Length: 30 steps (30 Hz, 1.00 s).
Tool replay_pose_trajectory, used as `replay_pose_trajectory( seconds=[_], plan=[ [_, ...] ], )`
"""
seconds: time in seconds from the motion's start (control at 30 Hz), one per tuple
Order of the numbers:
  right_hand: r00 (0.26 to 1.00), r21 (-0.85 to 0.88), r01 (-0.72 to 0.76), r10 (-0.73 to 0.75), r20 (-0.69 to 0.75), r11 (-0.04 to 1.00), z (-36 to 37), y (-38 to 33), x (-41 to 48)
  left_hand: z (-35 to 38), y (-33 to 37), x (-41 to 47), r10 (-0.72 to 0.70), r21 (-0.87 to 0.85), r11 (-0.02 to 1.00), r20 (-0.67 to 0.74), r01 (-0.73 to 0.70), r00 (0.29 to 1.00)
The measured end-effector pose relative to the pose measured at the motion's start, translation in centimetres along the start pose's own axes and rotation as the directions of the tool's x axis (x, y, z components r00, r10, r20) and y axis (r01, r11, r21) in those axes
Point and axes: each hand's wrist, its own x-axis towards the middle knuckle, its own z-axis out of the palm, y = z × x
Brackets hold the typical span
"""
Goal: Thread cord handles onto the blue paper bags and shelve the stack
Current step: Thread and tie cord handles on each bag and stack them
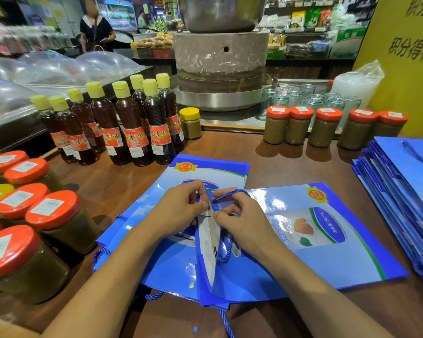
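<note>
1. Head view: the left hand [181, 208] pinches the lifted top edge of a blue paper bag [303, 252]. I think it holds the edge up so the little hole there is easy to reach.
2. The right hand [239, 218] pinches the blue cord [224, 196] close to its tip. It points the tip at that lifted edge, so threading looks like the job right now.
3. More of the cord hangs in a loop under the right hand. Its other end may be in the bag already, but I cannot tell.
4. The bag lies flat on the brown table [291, 162], right in front of the person. It rests on other blue bags [161, 189]. Cords poke out from those, so they look done.
5. A stack of blue bags [401, 196] sits at the right side of the table, near enough to grab.
6. Jars with orange lids [51, 208] stand at the left and oil bottles [132, 123] at the back, apart from the bags.
7. Nothing is shelved yet.
</note>
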Motion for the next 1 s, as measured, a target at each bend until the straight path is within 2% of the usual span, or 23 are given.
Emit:
replay_pose_trajectory(
  seconds=[0.4, 0.53, 0.6, 0.67, 0.77, 0.83, 0.87, 0.93, 1.0],
  plan=[
    [1.000, -0.011, -0.013, 0.013, -0.007, 1.000, 0.1, 0.1, 0.1, -0.2, -0.5, 0.2, -0.070, -0.113, 0.990, 0.090, 0.080, 0.993],
    [0.995, -0.041, -0.005, 0.001, -0.095, 0.999, 0.6, -0.3, 0.0, -0.3, -0.5, 0.4, -0.121, -0.190, 0.972, 0.083, 0.135, 0.989],
    [0.979, -0.210, 0.010, -0.052, -0.196, 0.978, 0.9, -0.5, 0.1, -0.3, -0.3, 0.4, -0.159, -0.266, 0.947, 0.090, 0.177, 0.983],
    [0.969, -0.461, 0.022, -0.133, -0.210, 0.887, 0.9, -1.3, 0.0, -0.3, -0.2, 0.4, -0.158, -0.294, 0.938, 0.108, 0.183, 0.982],
    [0.974, -0.517, -0.018, -0.102, -0.203, 0.856, 0.0, -2.7, -0.3, -0.1, -0.1, 0.2, -0.143, -0.262, 0.951, 0.098, 0.164, 0.985],
    [0.939, -0.623, 0.003, -0.217, -0.268, 0.782, -1.2, -2.9, -0.1, 0.0, -0.2, 0.2, -0.165, -0.273, 0.945, 0.068, 0.177, 0.984],
    [0.937, -0.680, 0.003, -0.240, -0.255, 0.733, -1.9, -3.0, 0.0, 0.1, -0.2, 0.2, -0.176, -0.274, 0.944, 0.048, 0.183, 0.983],
    [0.986, -0.741, -0.062, -0.074, -0.149, 0.668, -2.8, -2.6, 0.2, 0.1, 0.1, 0.1, -0.195, -0.269, 0.945, -0.001, 0.187, 0.981],
    [0.995, -0.709, -0.099, 0.060, -0.080, 0.698, -3.2, -1.5, 0.5, 0.2, 0.2, 0.0, -0.219, -0.285, 0.937, -0.024, 0.203, 0.975]
  ],
)
